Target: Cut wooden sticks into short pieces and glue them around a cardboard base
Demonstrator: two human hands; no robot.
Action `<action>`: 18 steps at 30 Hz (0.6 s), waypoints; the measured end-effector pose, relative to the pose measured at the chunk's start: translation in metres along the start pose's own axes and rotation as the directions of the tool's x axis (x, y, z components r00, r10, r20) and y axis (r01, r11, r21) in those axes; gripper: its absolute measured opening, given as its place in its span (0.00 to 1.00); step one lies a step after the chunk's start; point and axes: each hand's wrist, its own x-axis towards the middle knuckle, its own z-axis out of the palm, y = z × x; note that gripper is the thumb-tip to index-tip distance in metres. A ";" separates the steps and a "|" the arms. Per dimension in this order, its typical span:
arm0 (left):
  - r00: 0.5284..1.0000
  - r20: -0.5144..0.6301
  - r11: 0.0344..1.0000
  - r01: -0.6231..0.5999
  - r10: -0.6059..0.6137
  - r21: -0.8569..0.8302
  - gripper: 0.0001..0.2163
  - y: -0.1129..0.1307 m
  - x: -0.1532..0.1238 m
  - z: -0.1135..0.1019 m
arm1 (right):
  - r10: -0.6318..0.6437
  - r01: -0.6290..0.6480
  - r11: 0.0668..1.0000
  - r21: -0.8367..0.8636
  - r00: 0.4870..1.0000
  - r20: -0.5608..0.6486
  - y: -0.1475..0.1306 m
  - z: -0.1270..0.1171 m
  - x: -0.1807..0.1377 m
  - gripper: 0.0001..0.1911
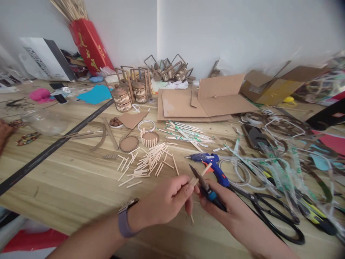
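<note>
My left hand (172, 198) is closed on a thin wooden stick (207, 169), pinched between thumb and fingers. In my right hand (223, 205) is a pair of pliers (206, 189) with dark jaws and blue-and-black handles. The jaws meet the stick close to my left fingertips; whether they are fully closed on it I cannot tell. Just beyond my hands lies a pile of short cut sticks (151, 160). A ring of upright sticks stands on a round brown cardboard base (150, 138), beside a second round base (128, 144).
Behind the pliers lies a blue glue gun (207, 158); black scissors (280, 212) are at the right. Paper-wrapped chopsticks (185, 131), flattened cardboard (185, 104) and small lidded stick baskets (121, 98) sit farther back. Another person's hand (5, 129) shows at the left edge.
</note>
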 end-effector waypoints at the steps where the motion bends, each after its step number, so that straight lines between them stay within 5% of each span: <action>1: 0.999 -0.044 1.000 -0.011 0.011 0.007 0.17 0.000 0.000 -0.001 | 0.005 -0.005 1.000 -0.018 0.999 -0.032 0.004 -0.001 0.000 0.10; 4: 0.988 -0.152 0.995 0.017 -0.002 0.097 0.16 0.000 0.001 -0.003 | -0.044 0.012 0.991 -0.133 0.968 -0.246 0.019 -0.003 0.002 0.10; 7: 0.989 -0.139 0.942 0.087 -0.043 0.325 0.16 -0.002 0.001 0.000 | -0.292 0.124 0.928 -0.350 0.826 -0.483 0.029 -0.002 0.003 0.08; 10: 0.995 -0.101 0.822 0.053 0.006 0.568 0.15 -0.004 -0.001 0.007 | -0.531 0.259 0.800 -0.541 0.727 -0.437 0.034 0.004 0.005 0.09; 13: 0.994 -0.079 0.706 0.008 0.069 0.709 0.13 -0.005 -0.002 0.013 | -0.596 0.321 0.722 -0.613 0.739 -0.315 0.037 0.011 0.007 0.09; 18: 0.998 -0.050 0.531 0.031 0.023 0.847 0.14 0.001 -0.003 0.016 | -0.581 0.236 0.662 -0.712 0.761 -0.289 0.039 0.017 0.008 0.04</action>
